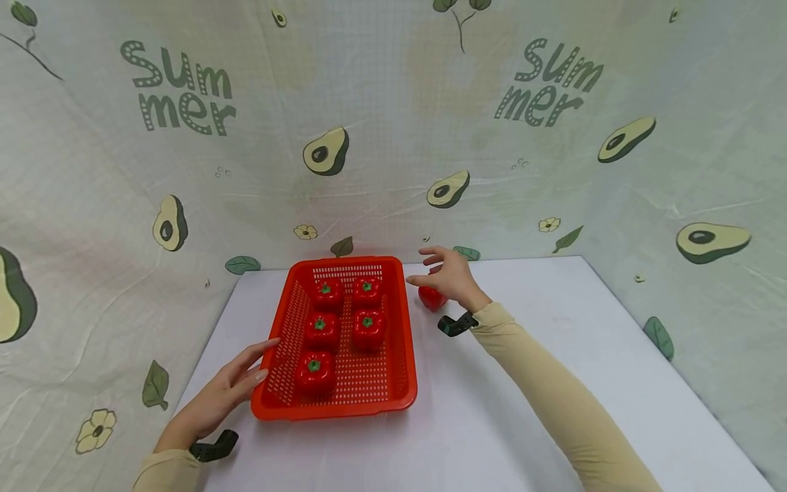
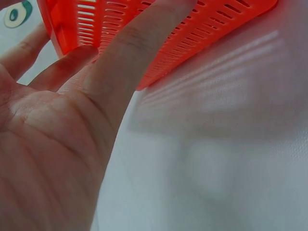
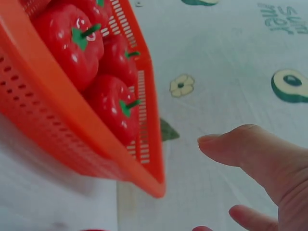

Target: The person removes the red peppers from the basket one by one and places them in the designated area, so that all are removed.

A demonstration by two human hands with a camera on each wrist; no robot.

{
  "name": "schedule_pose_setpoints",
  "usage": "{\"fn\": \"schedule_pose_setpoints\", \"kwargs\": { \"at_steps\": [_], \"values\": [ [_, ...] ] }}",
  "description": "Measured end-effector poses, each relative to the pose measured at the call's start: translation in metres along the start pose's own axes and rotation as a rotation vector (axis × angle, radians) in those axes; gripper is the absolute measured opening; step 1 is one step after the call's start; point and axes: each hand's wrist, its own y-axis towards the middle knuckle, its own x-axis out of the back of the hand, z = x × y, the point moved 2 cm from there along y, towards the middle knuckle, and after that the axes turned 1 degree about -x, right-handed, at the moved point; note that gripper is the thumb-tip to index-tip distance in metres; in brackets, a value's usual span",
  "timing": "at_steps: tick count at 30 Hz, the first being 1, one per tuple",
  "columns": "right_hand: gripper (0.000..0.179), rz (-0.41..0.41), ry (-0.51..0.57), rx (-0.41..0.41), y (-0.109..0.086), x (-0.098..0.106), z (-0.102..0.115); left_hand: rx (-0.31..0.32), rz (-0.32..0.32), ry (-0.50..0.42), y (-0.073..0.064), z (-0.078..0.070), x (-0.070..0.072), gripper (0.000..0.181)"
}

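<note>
A red plastic basket (image 1: 402, 342) stands on the table, holding several red bell peppers (image 1: 315, 373) with green stems. My left hand (image 1: 224, 393) is at the basket's left side, its fingers extended against the wall and rim. In the left wrist view the thumb (image 2: 126, 62) lies straight along the slotted wall. Beyond the basket's right side, another red bell pepper (image 1: 432, 298) sits on the table, partly hidden by my right hand (image 1: 453, 277). That hand hovers over it with thumb and fingers spread apart, holding nothing.
The white table (image 1: 541, 369) meets a cloth backdrop (image 1: 381, 82) printed with avocados behind and at both sides. The basket's raised right rim (image 3: 62, 91) stands left of the right hand.
</note>
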Motion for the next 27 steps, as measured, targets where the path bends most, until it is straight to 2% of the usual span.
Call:
{"fn": "schedule_pose_setpoints", "kwargs": {
  "at_steps": [7, 14, 21, 27],
  "values": [
    [0.065, 0.037, 0.014, 0.049, -0.007, -0.011, 0.019, 0.003, 0.006, -0.01, 0.0, 0.001, 0.0, 0.054],
    [0.067, 0.116, 0.037, 0.101, -0.015, -0.026, 0.038, 0.003, -0.007, -0.001, -0.001, 0.001, -0.001, 0.054],
    [0.068, 0.241, 0.137, 0.124, -0.021, -0.043, 0.045, 0.008, -0.006, 0.001, 0.0, 0.002, 0.0, 0.053],
    [0.062, 0.283, 0.123, 0.162, -0.025, -0.056, 0.048, 0.001, -0.002, 0.002, 0.0, 0.004, 0.001, 0.053]
  ]
}}
